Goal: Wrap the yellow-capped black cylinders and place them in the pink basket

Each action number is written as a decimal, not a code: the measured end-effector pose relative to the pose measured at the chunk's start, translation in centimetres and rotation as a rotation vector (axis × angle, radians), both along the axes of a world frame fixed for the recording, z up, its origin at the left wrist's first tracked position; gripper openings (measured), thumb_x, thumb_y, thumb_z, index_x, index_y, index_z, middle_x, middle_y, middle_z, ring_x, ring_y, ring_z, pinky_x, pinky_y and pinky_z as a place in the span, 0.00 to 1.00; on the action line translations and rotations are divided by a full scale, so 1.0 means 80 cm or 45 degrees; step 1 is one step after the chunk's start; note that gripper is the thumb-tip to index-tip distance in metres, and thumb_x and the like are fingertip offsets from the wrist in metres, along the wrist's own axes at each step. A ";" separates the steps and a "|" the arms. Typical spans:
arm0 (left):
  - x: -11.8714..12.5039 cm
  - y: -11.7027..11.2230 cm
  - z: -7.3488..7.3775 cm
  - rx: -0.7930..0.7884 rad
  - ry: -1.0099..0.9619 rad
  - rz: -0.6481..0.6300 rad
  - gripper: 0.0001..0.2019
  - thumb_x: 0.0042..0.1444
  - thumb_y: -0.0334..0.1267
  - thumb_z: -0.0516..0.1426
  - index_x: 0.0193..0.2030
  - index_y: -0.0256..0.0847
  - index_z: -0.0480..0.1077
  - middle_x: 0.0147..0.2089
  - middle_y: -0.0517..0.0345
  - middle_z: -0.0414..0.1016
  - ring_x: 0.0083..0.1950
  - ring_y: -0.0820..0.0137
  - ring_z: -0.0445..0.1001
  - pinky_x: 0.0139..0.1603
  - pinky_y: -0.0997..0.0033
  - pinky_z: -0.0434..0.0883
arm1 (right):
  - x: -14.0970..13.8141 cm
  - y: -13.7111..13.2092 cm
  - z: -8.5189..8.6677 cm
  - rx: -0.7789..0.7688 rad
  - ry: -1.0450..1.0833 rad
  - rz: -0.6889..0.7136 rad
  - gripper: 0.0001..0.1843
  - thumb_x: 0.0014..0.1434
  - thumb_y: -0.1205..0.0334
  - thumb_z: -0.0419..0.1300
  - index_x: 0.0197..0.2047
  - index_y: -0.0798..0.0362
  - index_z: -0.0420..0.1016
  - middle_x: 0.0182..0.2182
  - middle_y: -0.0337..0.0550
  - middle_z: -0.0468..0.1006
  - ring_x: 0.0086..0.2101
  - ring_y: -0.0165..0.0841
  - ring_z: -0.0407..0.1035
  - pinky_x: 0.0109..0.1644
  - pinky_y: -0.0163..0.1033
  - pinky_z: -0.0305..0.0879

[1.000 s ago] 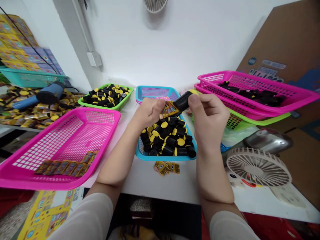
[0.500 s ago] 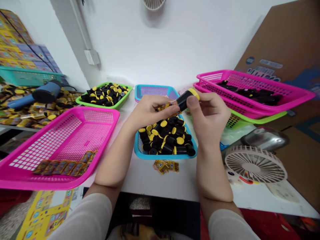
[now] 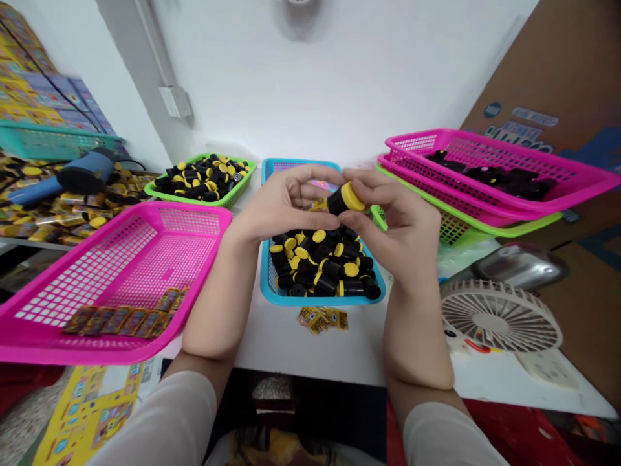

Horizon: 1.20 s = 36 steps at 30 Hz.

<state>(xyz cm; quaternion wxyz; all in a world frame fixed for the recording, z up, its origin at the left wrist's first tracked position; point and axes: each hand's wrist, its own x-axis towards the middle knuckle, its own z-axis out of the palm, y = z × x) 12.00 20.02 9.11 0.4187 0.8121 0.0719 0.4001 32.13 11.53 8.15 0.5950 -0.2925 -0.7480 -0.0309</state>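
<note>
A pink basket [image 3: 121, 272] lies left on the desk [image 3: 281, 340]. At centre, the left hand [image 3: 281, 207] and right hand [image 3: 402, 220] each keep a grip clamped on one black yellow-capped tube [image 3: 343, 199], above the blue basket [image 3: 272, 294].

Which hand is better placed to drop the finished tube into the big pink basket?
Left. The left hand is on the pink basket side; the right hand grips the tube across the blue basket.

Both forearms extend forward and converge at centre. The left hand [image 3: 279, 207] is curled, fingers arched over the thumb. The right hand [image 3: 402, 217] faces it, fingertips pinched together, touching the left fingertips.
</note>
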 end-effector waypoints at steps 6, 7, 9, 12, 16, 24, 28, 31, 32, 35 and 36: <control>0.003 -0.015 0.000 0.288 -0.005 0.285 0.38 0.62 0.45 0.68 0.75 0.48 0.55 0.49 0.54 0.84 0.46 0.64 0.87 0.42 0.69 0.81 | 0.005 -0.001 0.002 -0.127 -0.031 -0.011 0.09 0.63 0.61 0.72 0.46 0.42 0.82 0.53 0.41 0.87 0.55 0.45 0.82 0.60 0.58 0.81; 0.005 -0.019 0.001 0.344 -0.022 0.352 0.38 0.63 0.43 0.66 0.75 0.48 0.55 0.52 0.51 0.83 0.48 0.64 0.88 0.43 0.68 0.81 | 0.004 -0.001 0.001 -0.136 -0.017 -0.014 0.08 0.63 0.61 0.72 0.46 0.42 0.83 0.52 0.41 0.87 0.54 0.44 0.82 0.60 0.57 0.81; 0.007 -0.029 0.003 0.411 -0.062 0.444 0.36 0.64 0.40 0.65 0.75 0.49 0.56 0.62 0.47 0.78 0.52 0.63 0.87 0.47 0.67 0.82 | 0.002 0.000 -0.001 -0.156 0.051 0.000 0.10 0.63 0.62 0.72 0.47 0.43 0.84 0.51 0.41 0.88 0.53 0.42 0.82 0.58 0.54 0.82; 0.009 -0.041 0.005 0.422 -0.120 0.475 0.35 0.63 0.36 0.65 0.74 0.52 0.58 0.76 0.47 0.65 0.55 0.64 0.87 0.54 0.66 0.82 | -0.004 0.002 -0.004 -0.204 0.197 0.082 0.21 0.61 0.65 0.72 0.57 0.45 0.82 0.52 0.43 0.87 0.49 0.38 0.83 0.48 0.47 0.85; 0.011 -0.050 0.005 0.445 -0.109 0.537 0.36 0.62 0.29 0.65 0.74 0.53 0.60 0.78 0.52 0.63 0.53 0.69 0.86 0.56 0.69 0.81 | -0.007 0.004 -0.008 -0.169 0.203 0.087 0.22 0.63 0.65 0.71 0.60 0.42 0.81 0.52 0.42 0.85 0.45 0.37 0.82 0.46 0.45 0.86; 0.022 -0.030 -0.008 0.611 0.119 0.551 0.37 0.59 0.23 0.56 0.74 0.44 0.52 0.50 0.54 0.79 0.43 0.65 0.81 0.45 0.66 0.77 | -0.006 0.002 -0.003 -0.157 0.030 -0.013 0.18 0.61 0.61 0.73 0.55 0.44 0.83 0.49 0.42 0.81 0.44 0.36 0.80 0.48 0.44 0.84; 0.024 -0.011 -0.024 0.666 0.051 0.320 0.26 0.68 0.37 0.59 0.65 0.46 0.50 0.52 0.52 0.77 0.44 0.66 0.81 0.43 0.67 0.78 | -0.002 -0.004 0.003 -0.094 -0.226 -0.097 0.16 0.65 0.60 0.70 0.55 0.42 0.82 0.49 0.44 0.83 0.44 0.39 0.78 0.45 0.45 0.82; 0.022 -0.003 -0.031 0.725 0.082 0.275 0.23 0.71 0.44 0.58 0.62 0.45 0.49 0.57 0.46 0.73 0.43 0.69 0.80 0.42 0.67 0.78 | -0.002 -0.006 0.002 0.014 -0.327 -0.140 0.15 0.65 0.64 0.66 0.54 0.43 0.80 0.51 0.45 0.84 0.47 0.41 0.79 0.49 0.47 0.81; 0.021 -0.002 -0.032 0.747 0.081 0.282 0.23 0.71 0.45 0.58 0.62 0.44 0.49 0.59 0.44 0.71 0.43 0.69 0.80 0.42 0.67 0.78 | -0.002 -0.005 0.001 0.043 -0.345 -0.136 0.16 0.65 0.65 0.65 0.55 0.43 0.80 0.52 0.45 0.84 0.48 0.41 0.80 0.51 0.48 0.81; 0.018 0.000 -0.031 0.745 0.076 0.318 0.24 0.70 0.47 0.60 0.61 0.44 0.51 0.62 0.42 0.67 0.42 0.70 0.80 0.41 0.67 0.77 | -0.004 0.001 -0.002 0.100 -0.355 -0.072 0.18 0.65 0.68 0.62 0.56 0.42 0.80 0.52 0.44 0.85 0.51 0.42 0.81 0.55 0.50 0.80; 0.018 0.000 -0.030 0.712 0.079 0.329 0.25 0.69 0.47 0.61 0.61 0.44 0.51 0.62 0.42 0.67 0.42 0.71 0.80 0.40 0.67 0.77 | -0.005 0.004 -0.003 0.121 -0.338 -0.048 0.19 0.66 0.68 0.61 0.56 0.41 0.81 0.52 0.43 0.85 0.52 0.42 0.81 0.56 0.50 0.80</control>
